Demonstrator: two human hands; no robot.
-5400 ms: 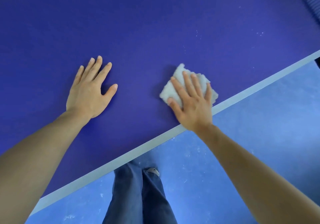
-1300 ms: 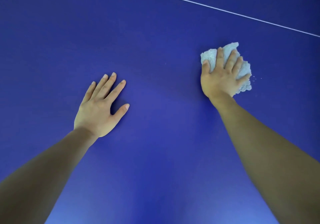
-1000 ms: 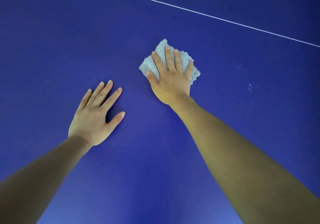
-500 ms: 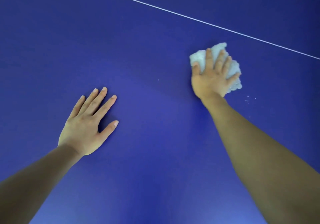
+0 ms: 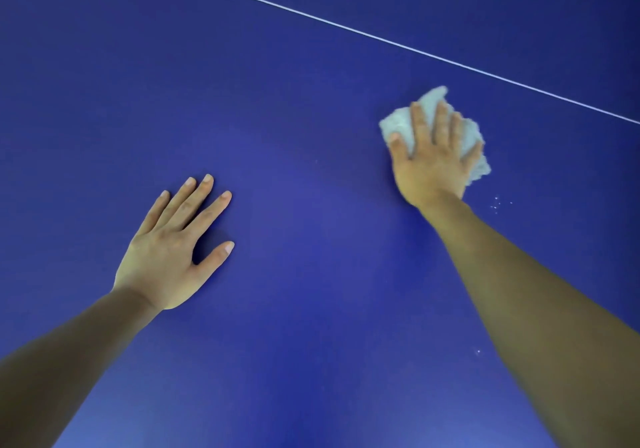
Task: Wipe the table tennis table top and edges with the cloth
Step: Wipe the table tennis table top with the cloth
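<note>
Cloth, pale and crumpled, lies on the blue table under the right hand, its edges showing beyond the fingertips, beside the thumb and past the little finger. The right fingers are straight and spread, pressing down on it rather than curling round it. A thin white line crosses the table a little beyond those fingers. A few white specks lie near the right wrist, on the little-finger side. The left hand rests palm down on the bare table, well apart from the cloth, its left fingers straight, slightly spread, holding nothing.
</note>
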